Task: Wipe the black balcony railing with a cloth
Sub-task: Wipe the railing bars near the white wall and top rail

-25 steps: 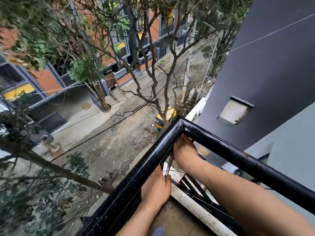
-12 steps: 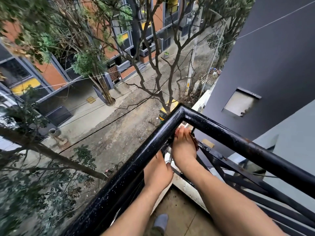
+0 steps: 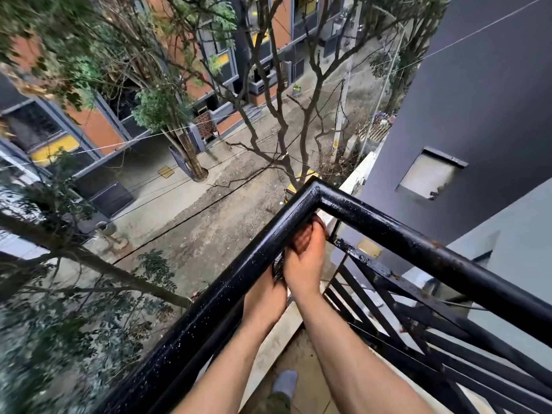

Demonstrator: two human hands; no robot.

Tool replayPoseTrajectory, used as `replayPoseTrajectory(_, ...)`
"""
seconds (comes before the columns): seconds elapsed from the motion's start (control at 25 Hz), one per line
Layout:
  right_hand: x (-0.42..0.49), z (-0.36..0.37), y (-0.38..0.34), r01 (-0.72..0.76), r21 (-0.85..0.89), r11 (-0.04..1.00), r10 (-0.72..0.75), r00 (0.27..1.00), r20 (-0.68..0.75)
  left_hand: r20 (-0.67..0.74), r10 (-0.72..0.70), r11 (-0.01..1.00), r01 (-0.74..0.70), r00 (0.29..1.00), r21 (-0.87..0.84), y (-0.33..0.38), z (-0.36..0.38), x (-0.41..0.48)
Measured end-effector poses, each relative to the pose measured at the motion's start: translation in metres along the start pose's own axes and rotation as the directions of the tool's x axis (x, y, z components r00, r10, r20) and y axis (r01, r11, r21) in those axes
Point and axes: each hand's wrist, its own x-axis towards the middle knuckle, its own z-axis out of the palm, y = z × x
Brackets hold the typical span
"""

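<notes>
The black railing (image 3: 388, 231) meets in a corner at far centre. Right hand (image 3: 304, 258) sits just under that corner, fingers curled against the rail's underside; what its grip holds cannot be told. Left hand (image 3: 265, 297) touches it on the near left, fingers hidden behind the rail, grip state indeterminate.

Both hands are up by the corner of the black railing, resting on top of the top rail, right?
Not on top. In the head view the left hand and right hand are by the corner of the black railing, but below its top rail, on the balcony side.
</notes>
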Motion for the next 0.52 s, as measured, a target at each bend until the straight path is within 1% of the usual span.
replayPoseTrajectory(0.04, 0.002, 0.003, 0.001, 0.055, -0.097, 0.994, -0.053, 0.998, 0.025, 0.002, -0.021, 0.999, 0.021, 1.0, -0.025, -0.004, 0.0, -0.001)
replayPoseTrajectory(0.12, -0.013, 0.004, 0.022, 0.164, -0.306, 0.938, -0.125, 0.982, 0.142, -0.002, -0.131, 0.989, 0.131, 0.991, -0.066, -0.011, 0.0, -0.004)
replayPoseTrajectory(0.16, -0.025, 0.003, 0.037, 0.219, -0.377, 0.9, -0.14, 0.964, 0.226, -0.009, -0.197, 0.976, 0.196, 0.98, -0.096, -0.013, 0.0, -0.004)
replayPoseTrajectory(0.2, -0.038, 0.002, 0.047, 0.209, -0.433, 0.877, -0.084, 0.953, 0.29, -0.027, -0.24, 0.965, 0.235, 0.97, -0.113, -0.013, 0.001, -0.002)
replayPoseTrajectory(0.28, -0.042, -0.004, 0.043, 0.154, -0.504, 0.85, 0.077, 0.91, 0.407, -0.094, -0.216, 0.974, 0.208, 0.972, -0.083, -0.004, 0.005, 0.001)
replayPoseTrajectory(0.32, -0.036, -0.011, 0.035, 0.241, -0.548, 0.801, 0.05, 0.885, 0.462, -0.14, -0.181, 0.983, 0.174, 0.973, -0.063, 0.003, 0.008, 0.0)
replayPoseTrajectory(0.36, -0.026, -0.018, 0.024, 0.287, -0.54, 0.791, 0.006, 0.879, 0.476, -0.187, -0.144, 0.989, 0.14, 0.972, -0.038, 0.009, 0.011, 0.0)
replayPoseTrajectory(0.4, -0.019, -0.026, 0.019, 0.266, -0.489, 0.83, -0.023, 0.894, 0.448, -0.225, -0.1, 0.995, 0.098, 0.969, -0.017, 0.014, 0.015, -0.001)
replayPoseTrajectory(0.44, -0.013, -0.038, 0.016, 0.196, -0.432, 0.88, -0.052, 0.945, 0.322, -0.257, -0.043, 0.999, 0.041, 0.966, -0.011, 0.016, 0.019, -0.002)
replayPoseTrajectory(0.48, -0.01, -0.052, 0.012, 0.091, -0.351, 0.932, -0.048, 0.991, 0.128, -0.27, 0.024, 0.999, -0.03, 0.963, -0.015, 0.018, 0.024, -0.006)
replayPoseTrajectory(0.52, -0.01, -0.068, 0.013, -0.034, -0.318, 0.948, 0.002, 0.995, -0.101, -0.276, 0.111, 0.994, -0.114, 0.955, 0.005, 0.02, 0.03, -0.009)
